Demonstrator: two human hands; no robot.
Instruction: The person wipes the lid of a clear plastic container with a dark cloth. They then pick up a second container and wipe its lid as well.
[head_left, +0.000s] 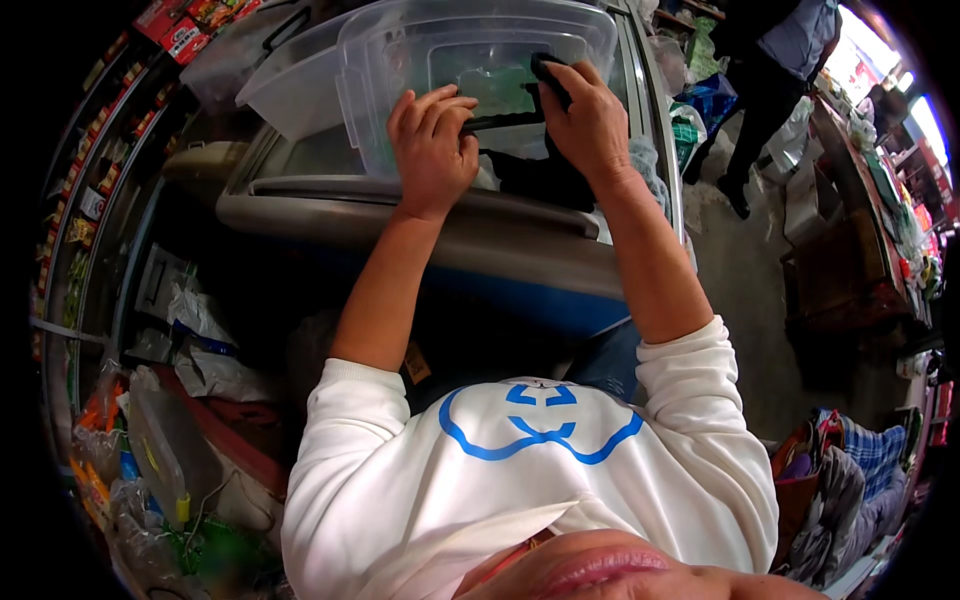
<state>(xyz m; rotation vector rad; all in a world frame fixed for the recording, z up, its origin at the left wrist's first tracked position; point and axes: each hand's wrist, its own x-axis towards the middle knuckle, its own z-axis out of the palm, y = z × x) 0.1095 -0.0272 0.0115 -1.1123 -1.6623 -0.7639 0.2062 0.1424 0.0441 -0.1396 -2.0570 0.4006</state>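
A clear plastic lid or shallow box (375, 45) rests on top of a chest freezer (420, 225) with a metal rim and a blue front. Over it, my right hand (589, 120) pinches a dark, soft-looking black item (551, 67), possibly cloth. A narrow black strip (506, 121) runs from there towards my left hand (435, 142), whose bent fingers hold its left end. Whether strip and item are one piece, I cannot tell. Below my right hand, black fabric (547, 180) lies on the freezer. My palms are hidden.
Another clear plastic bin (292, 97) stands to the left, near shelves of packaged goods (82, 202). Plastic bags (202, 337) and an upright translucent panel (165, 442) are at lower left. A person (780, 67) stands at the upper right beside a wooden table (847, 255).
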